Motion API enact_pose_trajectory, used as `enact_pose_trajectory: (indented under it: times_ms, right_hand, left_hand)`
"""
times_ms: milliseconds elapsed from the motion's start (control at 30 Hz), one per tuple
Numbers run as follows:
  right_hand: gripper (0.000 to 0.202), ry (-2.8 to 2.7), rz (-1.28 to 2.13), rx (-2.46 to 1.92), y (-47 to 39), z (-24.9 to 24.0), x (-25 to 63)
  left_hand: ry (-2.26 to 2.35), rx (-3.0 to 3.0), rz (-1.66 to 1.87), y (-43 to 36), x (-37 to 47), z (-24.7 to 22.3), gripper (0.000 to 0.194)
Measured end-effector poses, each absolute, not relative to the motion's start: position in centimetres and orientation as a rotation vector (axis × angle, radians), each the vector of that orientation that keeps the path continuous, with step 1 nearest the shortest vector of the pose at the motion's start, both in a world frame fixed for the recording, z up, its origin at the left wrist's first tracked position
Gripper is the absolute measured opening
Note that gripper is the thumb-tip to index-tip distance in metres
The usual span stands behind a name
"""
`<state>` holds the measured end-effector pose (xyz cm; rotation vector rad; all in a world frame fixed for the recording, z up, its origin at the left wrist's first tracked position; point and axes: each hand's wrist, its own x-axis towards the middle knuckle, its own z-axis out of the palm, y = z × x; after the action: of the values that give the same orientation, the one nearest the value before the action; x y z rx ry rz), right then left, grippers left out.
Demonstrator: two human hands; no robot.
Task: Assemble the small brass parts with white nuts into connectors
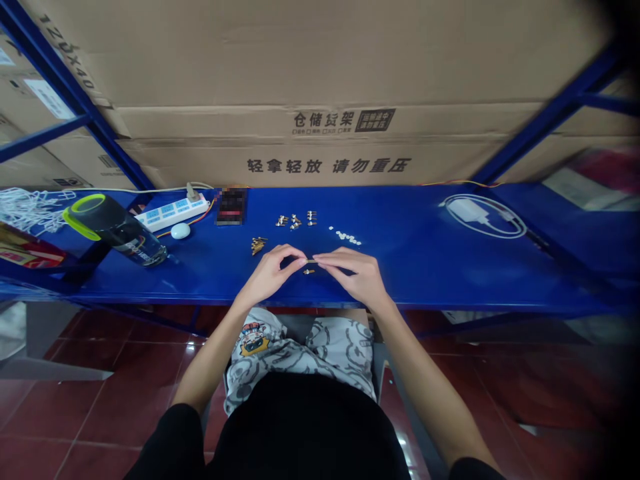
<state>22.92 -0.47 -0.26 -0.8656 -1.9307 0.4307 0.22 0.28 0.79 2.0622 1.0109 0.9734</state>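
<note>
My left hand and my right hand meet over the front of the blue table, fingertips pinched. Between them is a thin brass-coloured pin, held at both ends. Just below it on the table lies one brass piece with a white part. To the left of my hands sits a small pile of brass-coloured pins. Behind are several brass pieces with white parts, in small groups. Small white pieces lie scattered beyond my right hand.
A dark bottle with a green loop lies tilted at left, near a white power strip, a white oval object and a dark phone-like object. A charger with coiled white cable lies at right. Cardboard stands behind.
</note>
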Motion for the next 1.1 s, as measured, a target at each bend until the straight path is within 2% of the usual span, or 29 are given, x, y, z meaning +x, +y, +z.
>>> enact_pose_trajectory:
  times_ms: [433,767,1100]
  right_hand:
    - [0.022,-1.961,0.447,-0.890,-0.5,-0.2,22.8]
    - [0.022,-1.999,0.310,-1.027,-0.6,-1.2,22.9]
    - [0.020,-2.089,0.228,-0.979,-0.4,-1.1,22.8]
  left_hand:
    - [0.991,2.098,0.914,0.2,0.4,0.8,0.016]
    - [1.007,2.134,0.883,0.0,0.4,1.1,0.015]
    - [1.024,2.208,0.900,0.3,0.3,0.5,0.018]
